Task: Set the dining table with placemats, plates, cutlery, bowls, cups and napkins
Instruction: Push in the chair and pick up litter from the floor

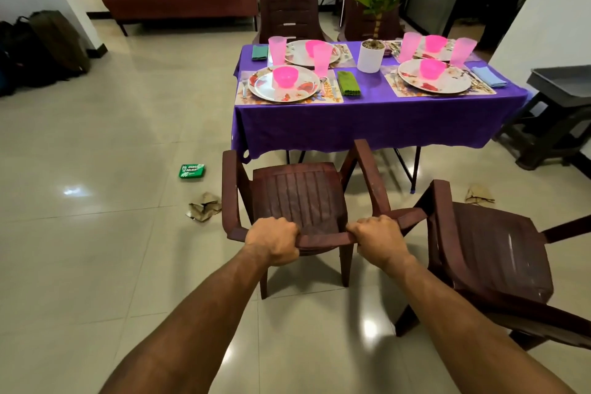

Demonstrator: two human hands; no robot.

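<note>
Both hands grasping a chair's top rail.
Left hand (275,240) and right hand (378,238) curl round the brown plastic chair (300,198) facing the purple-clothed dining table (377,112), fully laid; floor packet (192,171) reads "DELIGHT".

Bright even indoor light from overhead, white glare spots on glossy floor tiles (73,191), soft shadows under chair (300,201) and forearms, wide-angle bending at edges, slight softness overall, far doorway dim
</note>
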